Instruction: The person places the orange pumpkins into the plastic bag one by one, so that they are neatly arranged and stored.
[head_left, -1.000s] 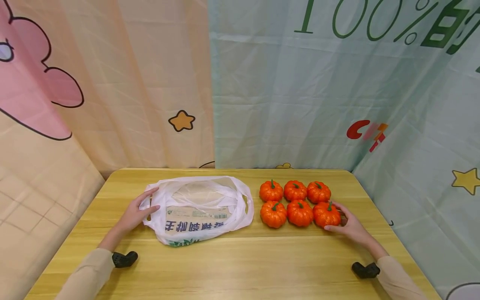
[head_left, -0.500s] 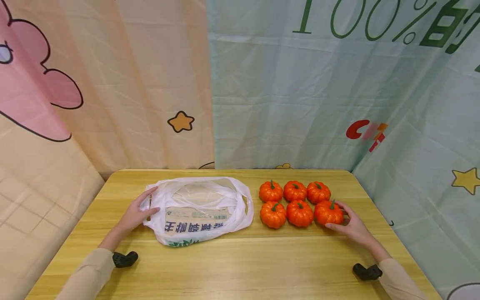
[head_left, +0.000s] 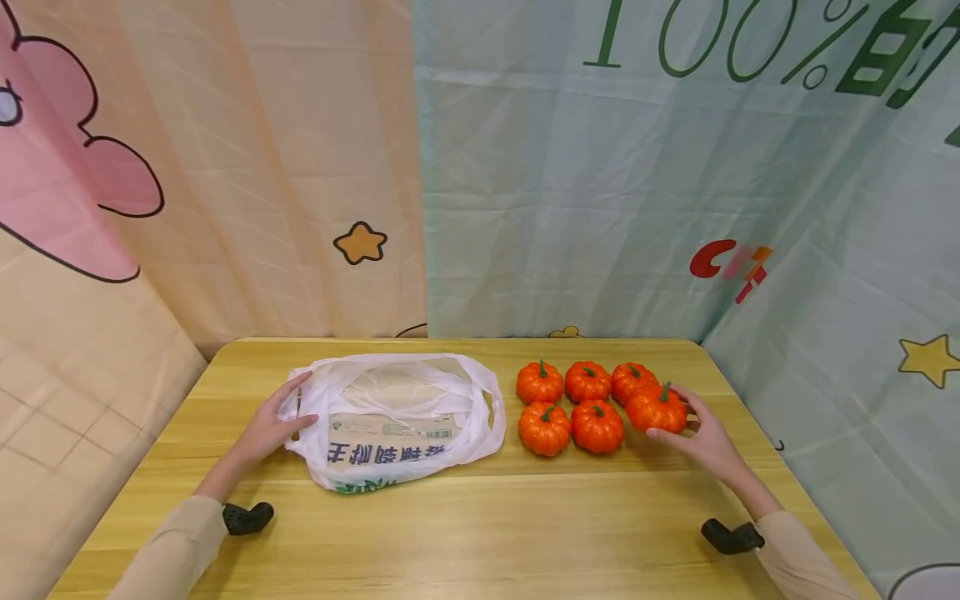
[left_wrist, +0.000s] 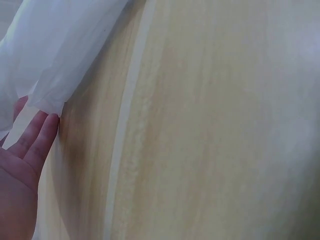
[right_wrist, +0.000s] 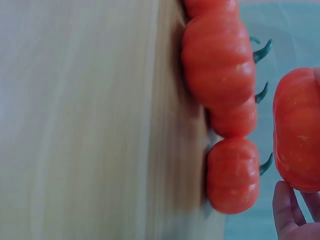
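Observation:
My right hand point(head_left: 708, 442) grips a small orange pumpkin point(head_left: 652, 412) with a green stem, lifted a little off the table. In the right wrist view the held pumpkin point(right_wrist: 299, 135) is apart from the others, fingers under it. Five-like rows aside, several more pumpkins point(head_left: 597, 427) sit on the table to its left and behind it. My left hand point(head_left: 264, 432) rests at the left handle of a white plastic bag point(head_left: 487, 433), thumb and fingers spread against it. In the left wrist view the left hand's fingers point(left_wrist: 45, 135) lie straight against the bag's edge.
The wooden table point(head_left: 480, 533) carries the bag at left centre and the pumpkins at right centre. The bag's mouth faces up, with dark printing visible inside. Printed curtains point(head_left: 570, 208) hang behind and beside the table. A black strap device point(head_left: 249, 518) sits on each wrist.
The right hand has raised its pumpkin from the right end of the front row, up off the table. The left hand and bag have stayed in place.

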